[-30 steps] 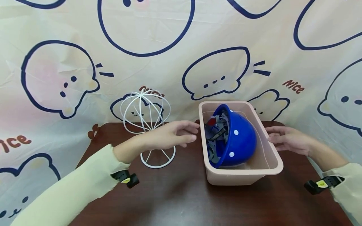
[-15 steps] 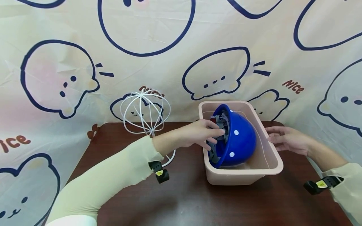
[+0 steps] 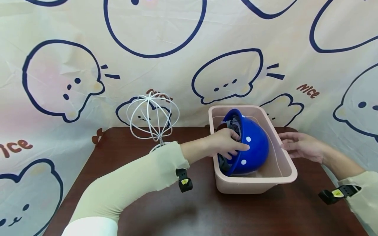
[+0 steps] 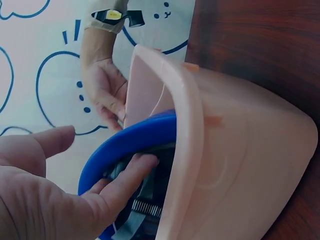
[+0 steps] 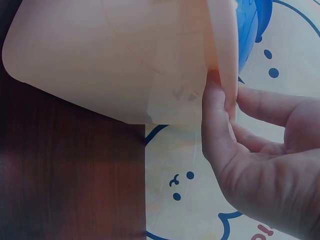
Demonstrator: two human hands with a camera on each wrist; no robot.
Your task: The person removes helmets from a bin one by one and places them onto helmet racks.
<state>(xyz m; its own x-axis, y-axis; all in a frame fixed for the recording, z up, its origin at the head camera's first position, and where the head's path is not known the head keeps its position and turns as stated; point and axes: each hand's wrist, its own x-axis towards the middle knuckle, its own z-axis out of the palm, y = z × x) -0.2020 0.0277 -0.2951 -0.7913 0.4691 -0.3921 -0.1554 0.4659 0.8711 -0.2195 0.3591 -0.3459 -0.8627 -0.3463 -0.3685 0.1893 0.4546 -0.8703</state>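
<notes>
A blue hard hat with white dots lies on its side in a pale pink plastic bin, its hollow facing left. My left hand reaches over the bin's left rim, fingers inside the hat's opening among grey straps. In the left wrist view, the thumb stands apart from the hat's brim, outside it. My right hand pinches the bin's right rim between thumb and fingers, which the right wrist view shows closely. Some left fingertips are hidden by the hat.
A white wire stand with a round open top stands left of the bin, its base partly covered by the left sleeve. Both stand on a dark brown table. Behind hangs a cream cloth printed with cartoon animals.
My left hand has moved right from beside the wire stand, over the bin's rim and into the hat's opening. The right hand keeps its place on the rim.
</notes>
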